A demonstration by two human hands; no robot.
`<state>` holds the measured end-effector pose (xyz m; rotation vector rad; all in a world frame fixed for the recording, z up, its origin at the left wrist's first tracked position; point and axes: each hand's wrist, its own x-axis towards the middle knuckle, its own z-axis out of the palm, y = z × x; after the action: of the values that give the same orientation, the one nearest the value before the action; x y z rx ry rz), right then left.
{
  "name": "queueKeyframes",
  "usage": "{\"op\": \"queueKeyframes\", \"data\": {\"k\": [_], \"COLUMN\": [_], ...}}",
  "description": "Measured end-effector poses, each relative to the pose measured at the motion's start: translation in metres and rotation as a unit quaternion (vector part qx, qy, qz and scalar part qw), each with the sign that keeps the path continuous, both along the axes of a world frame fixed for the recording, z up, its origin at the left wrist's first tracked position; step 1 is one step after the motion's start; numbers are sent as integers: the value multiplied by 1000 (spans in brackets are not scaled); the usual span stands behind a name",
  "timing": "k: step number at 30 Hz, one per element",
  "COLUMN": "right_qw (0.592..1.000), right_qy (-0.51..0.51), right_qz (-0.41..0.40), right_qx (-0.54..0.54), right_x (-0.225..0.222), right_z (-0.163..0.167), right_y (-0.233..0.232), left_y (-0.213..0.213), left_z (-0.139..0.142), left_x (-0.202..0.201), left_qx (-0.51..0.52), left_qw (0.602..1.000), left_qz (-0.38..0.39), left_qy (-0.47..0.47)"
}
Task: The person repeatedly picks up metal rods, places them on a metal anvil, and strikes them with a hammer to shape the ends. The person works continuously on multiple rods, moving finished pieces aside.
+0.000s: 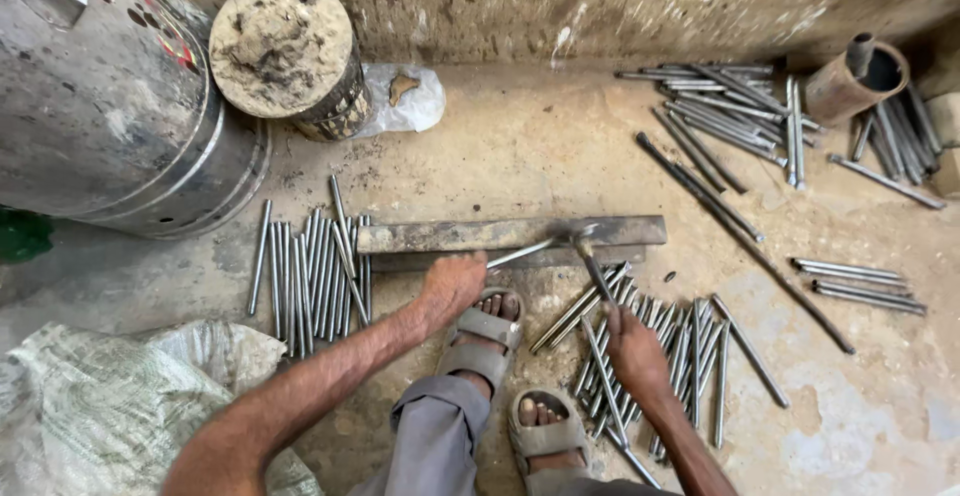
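The left hand [452,284] grips a thin grey steel rod [520,253] laid on the long rusty flat iron bar [510,233] at centre frame, while the right hand [632,344] clasps a dark-handled hammer [590,256] over its tip; striking well, I judge, calls for the rod kept flat and steady.

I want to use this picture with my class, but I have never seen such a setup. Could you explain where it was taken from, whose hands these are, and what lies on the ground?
The camera sits on a person's head and looks down, so both bare hands are the person's own. The left hand holds a thin metal rod against a flat steel bar on the dusty floor. The right hand grips a hammer, its head over the bar. Piles of similar rods lie around, beside a large metal drum. Sandalled feet show below.
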<state>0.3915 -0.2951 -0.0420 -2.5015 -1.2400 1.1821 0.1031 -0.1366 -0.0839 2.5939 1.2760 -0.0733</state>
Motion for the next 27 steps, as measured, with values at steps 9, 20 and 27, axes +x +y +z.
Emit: {"op": "queueKeyframes", "data": {"k": [9, 20, 27], "right_qw": [995, 992, 989], "right_qy": [3, 5, 14], "right_qz": [-76, -98, -126], "right_qx": [62, 84, 73], "right_x": [19, 23, 18], "right_z": [-39, -82, -83], "right_y": [-12, -29, -28], "left_y": [-16, -32, -52], "left_z": [1, 9, 3], "left_x": [1, -1, 5], "left_qx": [-28, -216, -65], "left_qw": [997, 951, 920], "left_qz": [56, 47, -71], "left_qy": [-40, -218, -380]}}
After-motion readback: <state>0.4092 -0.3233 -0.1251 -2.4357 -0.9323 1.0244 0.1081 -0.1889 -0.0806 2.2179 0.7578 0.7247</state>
